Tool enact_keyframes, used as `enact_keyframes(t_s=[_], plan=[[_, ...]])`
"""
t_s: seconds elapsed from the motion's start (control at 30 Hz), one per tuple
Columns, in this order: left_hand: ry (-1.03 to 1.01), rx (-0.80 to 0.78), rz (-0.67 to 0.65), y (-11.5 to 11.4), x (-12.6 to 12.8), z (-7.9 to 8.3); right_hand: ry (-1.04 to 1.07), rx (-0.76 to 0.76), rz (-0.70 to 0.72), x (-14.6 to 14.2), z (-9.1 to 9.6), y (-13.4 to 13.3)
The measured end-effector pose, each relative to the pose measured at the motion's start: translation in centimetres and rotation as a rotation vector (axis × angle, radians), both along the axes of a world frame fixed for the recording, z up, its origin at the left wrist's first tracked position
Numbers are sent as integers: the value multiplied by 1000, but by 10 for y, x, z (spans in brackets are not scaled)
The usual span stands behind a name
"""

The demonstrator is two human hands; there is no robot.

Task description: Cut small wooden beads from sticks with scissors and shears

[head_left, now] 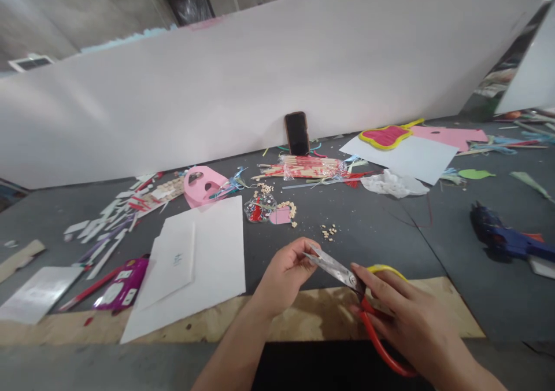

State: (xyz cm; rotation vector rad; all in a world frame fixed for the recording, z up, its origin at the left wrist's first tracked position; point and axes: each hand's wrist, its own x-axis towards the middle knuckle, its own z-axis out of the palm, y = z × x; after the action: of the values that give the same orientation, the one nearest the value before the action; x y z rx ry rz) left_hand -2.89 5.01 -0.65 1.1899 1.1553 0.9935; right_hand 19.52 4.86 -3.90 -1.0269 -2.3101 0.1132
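My right hand (416, 316) grips a pair of scissors (333, 265) with one red and one yellow handle loop. The blades point left and are slightly apart at the tips. My left hand (281, 275) pinches thumb and fingers together right at the blade tips. What lies between those fingers is too small or too hidden to name. Beyond the hands lie a small pile of pale cut bits (328, 232), a pink paper piece (281, 215) with more bits beside it, and a clear bag (260, 208) of small mixed pieces.
White sheets (221, 252) and a purple packet (124, 284) lie left. A pink cutout (203, 184), bundled sticks (310, 167), a leaning phone (297, 133) and crumpled tissue (393, 184) sit farther back. A blue glue gun (505, 235) rests right. A white panel (243, 84) stands behind.
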Motion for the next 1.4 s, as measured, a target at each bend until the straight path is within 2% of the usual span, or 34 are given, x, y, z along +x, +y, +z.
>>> enact_keyframes(t_s=[0.37, 0.53, 0.9, 0.97, 1.03, 1.17, 1.23, 1.3, 1.4], plan=[[-75, -42, -17, 1, -1, -2, -72, 124, 46, -3, 4, 2], [-56, -60, -46, -1, -4, 0, -66, 126, 66, -4, 8, 3], [8, -46, -40, -2, -6, -5, -36, 105, 76, 1, 2, 8], [74, -27, -38, -2, -7, -4, 23, 38, 37, 6, 2, 8], [234, 58, 6, 0, -9, -4, 138, -84, -55, 11, 1, 8], [693, 337, 105, 17, -14, -8, 567, -464, -336, 16, -7, 2], [851, 398, 39, 30, -13, -12, 844, -668, -439, 15, -12, -2], [968, 394, -43, 43, -10, -18, 1056, -818, -480, 13, -16, -2], [1067, 365, -107, 58, -3, -28, 1164, -900, -481, 13, -18, 0]])
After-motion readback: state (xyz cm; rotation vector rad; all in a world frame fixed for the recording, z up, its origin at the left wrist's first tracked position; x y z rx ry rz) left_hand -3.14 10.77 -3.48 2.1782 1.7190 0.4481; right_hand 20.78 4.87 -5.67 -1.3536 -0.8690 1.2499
